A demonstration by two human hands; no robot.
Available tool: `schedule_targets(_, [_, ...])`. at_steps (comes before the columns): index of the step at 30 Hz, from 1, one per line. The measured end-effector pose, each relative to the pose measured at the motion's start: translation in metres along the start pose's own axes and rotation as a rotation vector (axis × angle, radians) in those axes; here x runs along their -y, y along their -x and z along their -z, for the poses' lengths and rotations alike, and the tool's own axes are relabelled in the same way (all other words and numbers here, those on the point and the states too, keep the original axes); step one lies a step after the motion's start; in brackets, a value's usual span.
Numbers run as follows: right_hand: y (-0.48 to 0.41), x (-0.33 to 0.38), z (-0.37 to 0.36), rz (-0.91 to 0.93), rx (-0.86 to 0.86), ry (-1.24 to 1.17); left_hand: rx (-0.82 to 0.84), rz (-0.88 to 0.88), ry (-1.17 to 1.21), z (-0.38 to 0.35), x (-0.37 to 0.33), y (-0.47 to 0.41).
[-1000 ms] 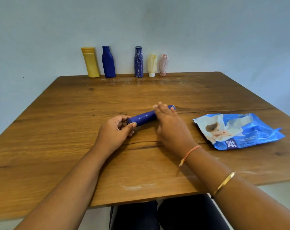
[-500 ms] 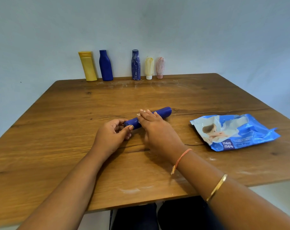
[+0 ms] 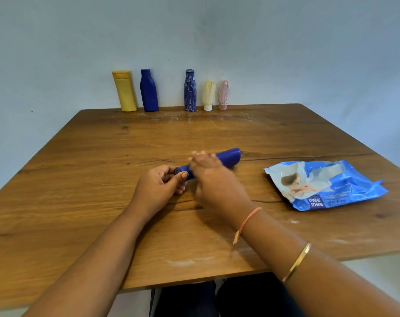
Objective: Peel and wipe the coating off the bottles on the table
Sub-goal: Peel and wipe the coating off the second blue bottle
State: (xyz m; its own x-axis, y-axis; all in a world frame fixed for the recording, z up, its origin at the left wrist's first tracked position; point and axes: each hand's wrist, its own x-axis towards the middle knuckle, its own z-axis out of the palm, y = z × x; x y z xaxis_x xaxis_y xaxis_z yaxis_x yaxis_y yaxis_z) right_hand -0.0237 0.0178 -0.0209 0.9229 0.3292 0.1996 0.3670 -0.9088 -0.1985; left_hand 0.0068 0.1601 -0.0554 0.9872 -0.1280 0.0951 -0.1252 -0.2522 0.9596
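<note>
A smooth, evenly dark blue bottle [image 3: 226,157] lies on its side near the middle of the bench [image 3: 103,156], slanting from its narrow end at the near left to its wide flat base at the far right. The left hand [image 3: 157,188] has its grip curled round the narrow end, thumb on top and fingers beneath. The right hand [image 3: 215,179], blurred, lies over the bottle's middle with its fingers fairly straight across the top, its grip spread and not wrapped round. On that wrist sit an orange thread [image 3: 247,221] and a gold bangle [image 3: 297,261]. At the bench's far edge, upright against the pale blue-grey wall [image 3: 263,42], stand a yellow bottle [image 3: 124,91], a plain blue flask [image 3: 149,90], a white-streaked blue flask [image 3: 190,90], a streaked cream tube [image 3: 208,94] and a streaked pink tube [image 3: 224,94]. The wood is brown, knotted, cracked, and smeared with whitish dust. To the right lies a crumpled blue pack of wet wipes [image 3: 324,186].
</note>
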Motion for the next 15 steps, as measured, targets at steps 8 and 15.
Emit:
schedule_targets(8, [0.0, -0.043, 0.007, -0.204, -0.111, -0.1, 0.003, 0.015, 0.025, 0.002, 0.0, -0.001])
schedule_targets(15, [-0.003, -0.054, 0.004, -0.239, -0.068, -0.136, -0.081, -0.021, -0.003, 0.001, -0.004, 0.0])
